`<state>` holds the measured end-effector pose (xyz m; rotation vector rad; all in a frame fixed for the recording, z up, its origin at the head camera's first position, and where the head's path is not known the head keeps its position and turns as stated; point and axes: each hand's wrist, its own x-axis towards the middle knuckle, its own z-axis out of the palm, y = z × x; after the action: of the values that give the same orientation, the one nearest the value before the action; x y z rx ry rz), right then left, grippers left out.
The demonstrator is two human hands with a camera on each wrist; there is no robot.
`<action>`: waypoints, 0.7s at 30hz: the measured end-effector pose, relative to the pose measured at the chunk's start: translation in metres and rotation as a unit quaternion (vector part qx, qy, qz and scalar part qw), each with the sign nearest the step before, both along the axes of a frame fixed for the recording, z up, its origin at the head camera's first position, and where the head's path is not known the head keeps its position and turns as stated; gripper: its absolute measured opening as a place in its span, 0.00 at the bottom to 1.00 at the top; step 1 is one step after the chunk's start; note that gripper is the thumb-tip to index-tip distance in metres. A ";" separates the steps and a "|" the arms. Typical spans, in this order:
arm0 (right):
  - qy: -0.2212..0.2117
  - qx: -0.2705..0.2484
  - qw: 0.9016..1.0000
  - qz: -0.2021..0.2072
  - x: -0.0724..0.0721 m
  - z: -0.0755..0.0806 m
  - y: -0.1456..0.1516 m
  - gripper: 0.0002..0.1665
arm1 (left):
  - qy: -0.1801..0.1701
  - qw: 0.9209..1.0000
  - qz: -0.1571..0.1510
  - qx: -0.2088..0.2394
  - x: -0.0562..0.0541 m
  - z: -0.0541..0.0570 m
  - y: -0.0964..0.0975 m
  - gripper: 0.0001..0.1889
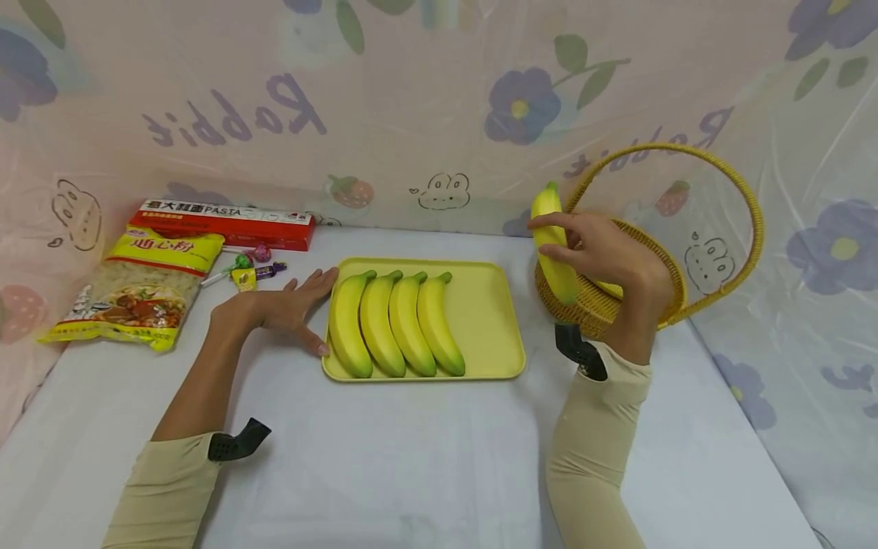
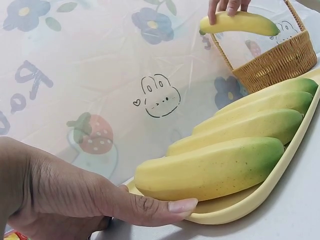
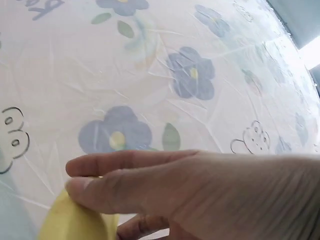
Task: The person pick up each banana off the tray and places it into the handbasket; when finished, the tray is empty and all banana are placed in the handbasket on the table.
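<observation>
My right hand (image 1: 604, 248) pinches a yellow banana (image 1: 554, 259) between thumb and fingers, raised over the near-left rim of a wicker basket (image 1: 572, 305). In the right wrist view, part of that banana (image 3: 75, 220) shows below the thumb. Something yellow lies inside the basket, mostly hidden by my arm. My left hand (image 1: 288, 309) rests at the left edge of a yellow tray (image 1: 483, 320), fingers spread and thumb along the rim. Several bananas (image 1: 411, 324) lie side by side on the tray's left and middle, stems away from me.
Far left, a bag of noodles (image 1: 147, 282) lies in front of a red pasta box (image 1: 233, 223). Lollipops and small wrapped candies (image 1: 254, 271) sit beside them. The basket's tall handle (image 1: 754, 221) arches up on the right. A patterned plastic sheet (image 1: 411, 99) hangs behind the white table.
</observation>
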<state>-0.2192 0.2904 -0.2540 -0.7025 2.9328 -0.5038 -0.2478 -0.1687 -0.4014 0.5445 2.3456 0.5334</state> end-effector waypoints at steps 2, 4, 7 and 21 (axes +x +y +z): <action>0.008 0.005 1.000 -0.014 0.002 0.000 0.008 0.23 | -0.001 1.000 0.001 -0.001 0.000 0.000 0.000 0.77; 0.005 0.012 0.999 -0.034 0.002 0.000 0.016 0.23 | -0.001 1.000 0.002 -0.001 0.001 -0.001 0.000 0.77; -0.009 0.027 0.998 -0.060 0.002 -0.003 0.030 0.25 | -0.002 1.000 0.003 -0.002 0.001 -0.001 0.000 0.77; -0.047 0.023 0.992 -0.119 -0.029 -0.050 0.087 0.50 | 0.004 1.000 -0.006 0.006 0.001 -0.002 -0.001 0.77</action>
<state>-0.2486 0.3777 -0.3037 -0.3158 2.9417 -0.4709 -0.2468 -0.1694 -0.4033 0.5679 2.3469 0.5406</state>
